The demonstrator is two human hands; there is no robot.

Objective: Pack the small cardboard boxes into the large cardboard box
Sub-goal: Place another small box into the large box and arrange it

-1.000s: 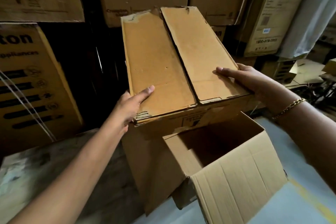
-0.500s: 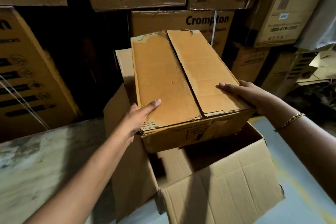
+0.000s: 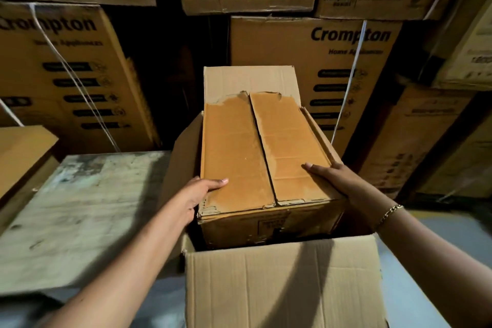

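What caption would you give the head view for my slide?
Left hand and right hand hold a small cardboard box partly inside the open large cardboard box, stacked cartons behind.

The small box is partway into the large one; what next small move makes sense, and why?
Probably lower it straight down. The small box sits partway inside the large box, its top above the rim, the left hand and right hand gripping its near corners. Whether its base rests on anything is hidden.

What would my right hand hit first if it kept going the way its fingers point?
Probably nothing raised: the right hand points left across the top of the small cardboard box, so it would slide over its centre seam.
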